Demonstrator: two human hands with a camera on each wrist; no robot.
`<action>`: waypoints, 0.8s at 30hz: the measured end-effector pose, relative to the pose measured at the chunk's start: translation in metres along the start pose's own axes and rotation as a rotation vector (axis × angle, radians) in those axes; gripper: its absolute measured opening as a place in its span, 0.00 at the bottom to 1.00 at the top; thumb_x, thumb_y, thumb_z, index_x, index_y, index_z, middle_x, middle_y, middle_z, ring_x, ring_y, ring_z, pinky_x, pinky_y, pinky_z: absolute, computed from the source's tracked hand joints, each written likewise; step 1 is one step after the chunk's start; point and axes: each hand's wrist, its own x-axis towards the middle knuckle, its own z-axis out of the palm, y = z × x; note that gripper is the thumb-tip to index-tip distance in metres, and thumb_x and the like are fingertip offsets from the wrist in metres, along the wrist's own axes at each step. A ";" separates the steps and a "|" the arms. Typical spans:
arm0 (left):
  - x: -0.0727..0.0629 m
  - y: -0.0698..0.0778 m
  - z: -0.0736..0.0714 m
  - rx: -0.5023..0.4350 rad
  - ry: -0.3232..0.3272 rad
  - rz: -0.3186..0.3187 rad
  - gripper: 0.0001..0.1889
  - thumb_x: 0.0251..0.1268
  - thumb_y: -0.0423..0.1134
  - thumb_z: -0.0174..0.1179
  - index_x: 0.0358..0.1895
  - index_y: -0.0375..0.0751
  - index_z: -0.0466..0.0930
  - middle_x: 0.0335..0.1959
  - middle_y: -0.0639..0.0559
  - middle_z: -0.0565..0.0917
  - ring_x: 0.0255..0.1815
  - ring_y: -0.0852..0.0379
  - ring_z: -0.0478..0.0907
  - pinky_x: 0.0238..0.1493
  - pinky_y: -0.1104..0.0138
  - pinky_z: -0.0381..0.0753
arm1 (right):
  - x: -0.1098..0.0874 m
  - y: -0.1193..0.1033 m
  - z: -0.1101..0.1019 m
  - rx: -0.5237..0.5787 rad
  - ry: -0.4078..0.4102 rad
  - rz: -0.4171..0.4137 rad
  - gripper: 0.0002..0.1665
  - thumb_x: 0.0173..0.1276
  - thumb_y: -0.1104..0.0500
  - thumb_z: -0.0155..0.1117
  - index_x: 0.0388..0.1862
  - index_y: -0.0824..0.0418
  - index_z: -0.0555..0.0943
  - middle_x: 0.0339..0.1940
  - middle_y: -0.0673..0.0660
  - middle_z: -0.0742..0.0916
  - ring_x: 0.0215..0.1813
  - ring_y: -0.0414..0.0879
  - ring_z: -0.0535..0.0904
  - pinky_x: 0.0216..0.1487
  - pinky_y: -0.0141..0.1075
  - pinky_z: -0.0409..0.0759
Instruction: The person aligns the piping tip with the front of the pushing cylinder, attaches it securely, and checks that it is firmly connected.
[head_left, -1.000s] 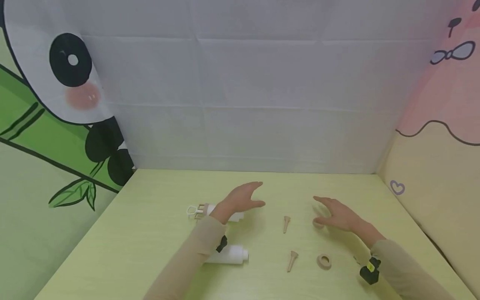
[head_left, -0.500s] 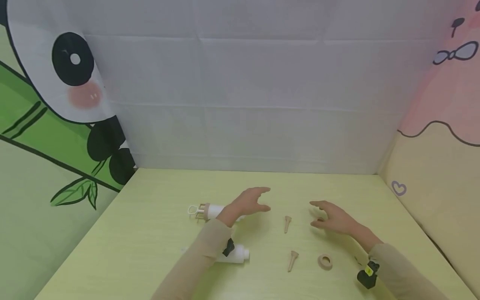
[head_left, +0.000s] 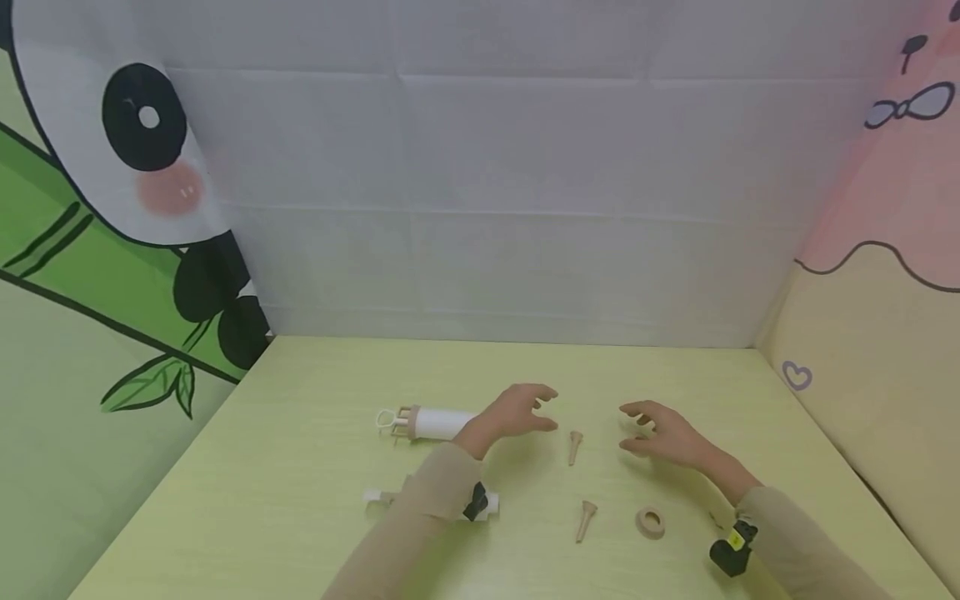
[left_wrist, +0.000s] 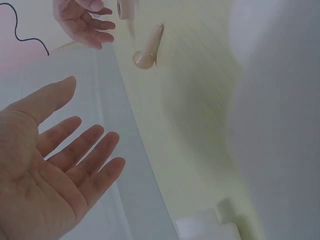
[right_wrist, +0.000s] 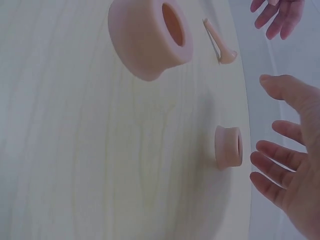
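Observation:
In the head view, my left hand (head_left: 516, 410) hovers over the table with fingers spread and slightly bent, holding nothing. A white cylinder (head_left: 442, 423) with a beige collar and a white loop handle lies behind its wrist. My right hand (head_left: 667, 435) is likewise held above the table, fingers relaxed, nothing in them. Between the hands lies a beige funnel-shaped piece (head_left: 575, 447); a second funnel-shaped piece (head_left: 587, 521) lies nearer. A beige ring (head_left: 650, 523) rests nearer than my right hand. In the right wrist view another beige ring (right_wrist: 229, 146) lies beside that hand's fingers.
A second white cylinder (head_left: 491, 504) lies partly hidden under my left forearm. The pale yellow table (head_left: 300, 383) ends at a grey-white cloth (head_left: 525, 167) at the back. Decorated panels stand on both sides. A black wrist camera (head_left: 731, 550) sits by my right sleeve.
My left hand has moved right and slightly nearer, uncovering more of the rear white cylinder. My right hand has shifted slightly left, and its fingers bend a little more.

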 end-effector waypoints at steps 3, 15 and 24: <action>0.003 0.004 0.004 -0.014 0.015 -0.007 0.25 0.56 0.38 0.63 0.57 0.34 0.71 0.55 0.43 0.75 0.51 0.47 0.76 0.49 0.65 0.76 | -0.001 0.001 0.000 0.053 0.004 0.012 0.37 0.56 0.48 0.67 0.59 0.68 0.70 0.53 0.66 0.77 0.50 0.59 0.73 0.42 0.47 0.75; 0.011 0.015 0.025 -0.042 0.035 -0.082 0.27 0.53 0.39 0.65 0.58 0.35 0.71 0.56 0.43 0.74 0.50 0.46 0.76 0.47 0.65 0.76 | -0.004 0.005 -0.003 0.115 0.007 0.020 0.34 0.59 0.51 0.64 0.59 0.69 0.69 0.52 0.68 0.76 0.49 0.59 0.73 0.41 0.42 0.76; 0.011 0.016 0.036 -0.098 0.073 -0.142 0.25 0.52 0.39 0.66 0.54 0.34 0.74 0.53 0.41 0.76 0.48 0.46 0.77 0.44 0.65 0.77 | -0.005 0.008 -0.002 0.126 -0.001 0.063 0.34 0.59 0.51 0.65 0.58 0.70 0.70 0.51 0.68 0.77 0.49 0.59 0.73 0.41 0.45 0.75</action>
